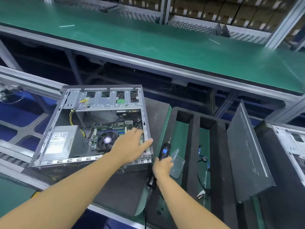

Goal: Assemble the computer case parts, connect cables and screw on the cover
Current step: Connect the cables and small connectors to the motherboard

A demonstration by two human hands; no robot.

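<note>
Gripping screwdriver (165, 150) in right hand (162, 167), left hand (132, 144) on case (49, 129)

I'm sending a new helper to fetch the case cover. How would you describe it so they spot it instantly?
Start at the open computer case on the left. Right of it lies a black foam tray with long slots. The cover is the flat dark grey panel standing tilted in that tray, towering over the thin cables beside it.
</note>
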